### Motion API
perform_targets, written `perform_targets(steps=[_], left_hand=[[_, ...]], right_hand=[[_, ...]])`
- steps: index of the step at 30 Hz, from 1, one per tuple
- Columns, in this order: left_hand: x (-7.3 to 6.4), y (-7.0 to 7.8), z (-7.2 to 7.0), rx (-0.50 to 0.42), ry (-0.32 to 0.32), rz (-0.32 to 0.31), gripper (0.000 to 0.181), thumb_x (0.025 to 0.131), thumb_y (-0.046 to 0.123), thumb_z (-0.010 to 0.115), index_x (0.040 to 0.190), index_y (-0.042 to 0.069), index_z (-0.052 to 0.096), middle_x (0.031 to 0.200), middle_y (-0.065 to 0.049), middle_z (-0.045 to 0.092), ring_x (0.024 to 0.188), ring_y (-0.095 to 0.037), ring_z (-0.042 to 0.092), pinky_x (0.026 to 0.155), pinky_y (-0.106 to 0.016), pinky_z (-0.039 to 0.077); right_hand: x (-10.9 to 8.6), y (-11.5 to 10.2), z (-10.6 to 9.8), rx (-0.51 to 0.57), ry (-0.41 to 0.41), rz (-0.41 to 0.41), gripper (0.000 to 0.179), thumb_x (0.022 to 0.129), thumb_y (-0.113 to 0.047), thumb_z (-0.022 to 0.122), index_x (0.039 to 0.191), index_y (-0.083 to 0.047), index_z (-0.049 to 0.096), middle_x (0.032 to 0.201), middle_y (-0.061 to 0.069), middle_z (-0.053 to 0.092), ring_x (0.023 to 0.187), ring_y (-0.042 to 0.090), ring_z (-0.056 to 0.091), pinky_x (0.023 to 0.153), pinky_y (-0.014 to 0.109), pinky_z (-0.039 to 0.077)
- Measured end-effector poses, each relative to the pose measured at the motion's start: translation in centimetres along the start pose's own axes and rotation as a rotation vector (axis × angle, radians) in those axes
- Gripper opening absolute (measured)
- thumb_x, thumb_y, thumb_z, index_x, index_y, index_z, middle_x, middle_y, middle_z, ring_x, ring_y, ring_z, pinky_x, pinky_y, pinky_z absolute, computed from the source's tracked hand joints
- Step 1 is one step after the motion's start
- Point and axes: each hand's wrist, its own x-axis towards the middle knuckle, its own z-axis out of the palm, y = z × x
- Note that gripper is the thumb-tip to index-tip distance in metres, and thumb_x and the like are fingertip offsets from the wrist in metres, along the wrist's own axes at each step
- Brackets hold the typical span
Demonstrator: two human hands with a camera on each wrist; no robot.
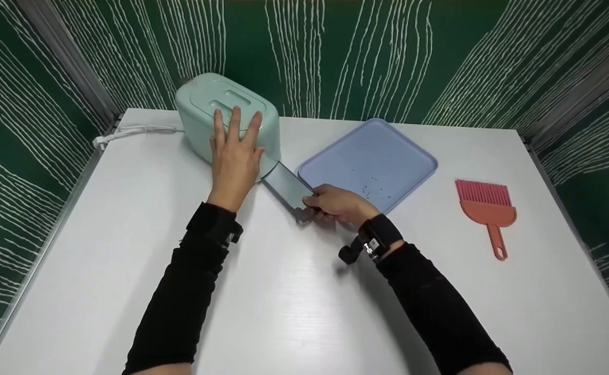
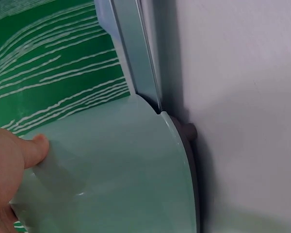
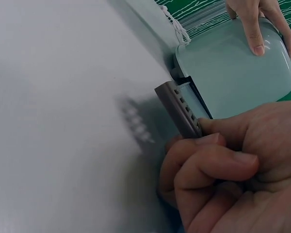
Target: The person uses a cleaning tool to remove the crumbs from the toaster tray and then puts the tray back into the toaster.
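A mint-green toaster (image 1: 195, 120) stands at the back left with two slots in its top. My left hand (image 1: 235, 161) rests on it with fingers spread straight over the top, the thumb (image 2: 36, 150) lying against its side. A flat metal crumb tray (image 1: 288, 182) sticks far out of the toaster's near end, low over the table. My right hand (image 1: 341, 204) pinches the tray's grey slotted handle (image 3: 177, 108) between thumb and curled fingers. The tray's inner end is hidden inside the toaster.
A blue tray (image 1: 367, 151) with dark crumbs lies just behind my right hand. Farther right is a red brush (image 1: 484, 192) nested on an orange dustpan (image 1: 492, 212). The toaster's white cord (image 1: 143, 129) runs to the back left edge, near the green wall (image 1: 252, 52).
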Motion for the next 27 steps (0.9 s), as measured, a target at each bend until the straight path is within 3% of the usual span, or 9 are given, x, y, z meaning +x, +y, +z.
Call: perform_targets(steps=[10,27], left_hand=[[-0.07,-0.07,0.04,0.0,0.007,0.018,0.066,0.107,0.022,0.068,0.167,0.024,0.041,0.178,-0.019,0.024,0.167,-0.048,0.005,0.123,-0.078,0.027],[0.01,-0.25,0.14,0.01,0.0,0.011,0.066,0.108,0.022,0.067,0.168,0.025,0.039,0.178,-0.019,0.022,0.168,-0.047,0.004,0.123,-0.078,0.027]], right_hand=[[-0.03,-0.13,-0.41,-0.056,-0.02,0.025,0.018,0.115,-0.022,0.051,0.112,-0.007,0.059,0.08,-0.004,0.06,0.057,0.005,0.041,0.053,0.018,0.034],[0.67,-0.21,-0.16,0.008,-0.02,0.011,0.015,0.115,-0.02,0.051,0.107,-0.009,0.056,0.084,-0.002,0.055,0.063,0.007,0.042,0.057,0.019,0.037]])
